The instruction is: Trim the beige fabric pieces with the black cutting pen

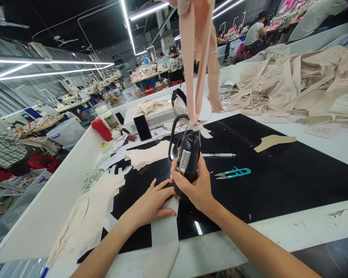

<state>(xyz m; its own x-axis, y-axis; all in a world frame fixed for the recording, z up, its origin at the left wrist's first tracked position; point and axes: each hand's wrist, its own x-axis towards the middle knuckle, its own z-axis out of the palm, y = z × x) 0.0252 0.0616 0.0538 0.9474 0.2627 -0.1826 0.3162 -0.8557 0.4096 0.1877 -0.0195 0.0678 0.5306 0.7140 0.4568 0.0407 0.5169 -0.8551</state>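
Observation:
My right hand (197,185) is wrapped round a black corded power tool (188,154) with a silver lever on its side. The tool stands upright, hung from above by knotted pale pink fabric strips (195,61). My left hand (153,202) lies flat with spread fingers on a pale strip of fabric (164,231), which runs toward me over the front edge of the table. The tool's lower end is close to my left fingertips; its working tip is hidden. Teal thread snips (234,173) and a silver pen (219,155) lie right of the tool.
A black mat (278,181) covers the table middle. Cut cream pieces (84,212) and a green cord pile (100,166) lie left. A phone (142,127) leans on a white box (150,116). Beige fabric (301,81) is heaped back right. People sit at sewing tables beyond.

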